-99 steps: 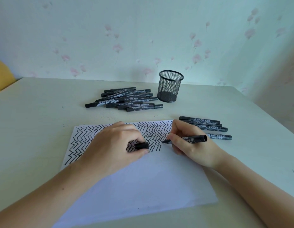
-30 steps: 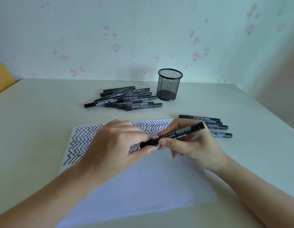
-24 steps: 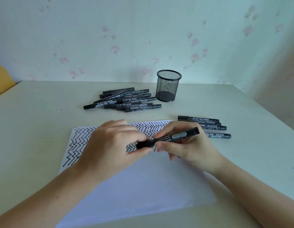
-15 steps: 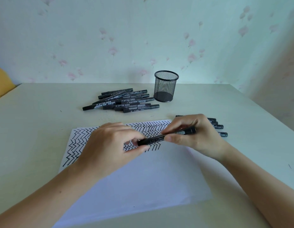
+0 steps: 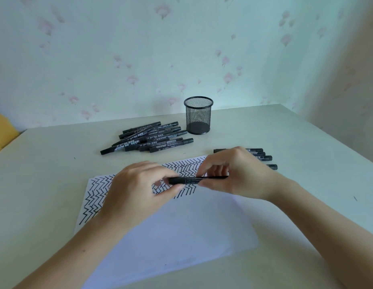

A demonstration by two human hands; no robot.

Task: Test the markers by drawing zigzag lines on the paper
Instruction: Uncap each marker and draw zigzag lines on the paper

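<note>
A: Quick pass. Hands?

B: Both on one black marker (image 5: 197, 180), held level just above the paper (image 5: 171, 236). Left hand (image 5: 139, 190) pinches the cap end between thumb and fingertips; right hand (image 5: 237, 174) has thumb and fingers curled round the barrel. Marker runs left to right between them.

A: Cap on or off?

B: Looks capped — the left end is a solid black cylinder, no tip showing. Can't tell if it's fully seated.

A: Paper?

B: White sheet lying flat on the pale table (image 5: 45, 174), slightly skewed. Black zigzag lines (image 5: 95, 195) fill the far strip, left edge to right corner; the near part is blank. The left hand covers the middle of the zigzag band.

A: Other markers?

B: Two groups. A loose pile of markers (image 5: 148, 138) beyond the paper, overlapping, most with caps pointing right. A row of markers (image 5: 262, 157) lies just right of the paper's far corner, side by side — partly hidden behind the right hand.

A: Anything else?

B: Black mesh pen cup (image 5: 198, 115), upright, just right of the pile, near the wall. Floral wallpaper (image 5: 181, 49) behind. Something yellow (image 5: 2, 132) at the far left edge — can't tell what.
</note>
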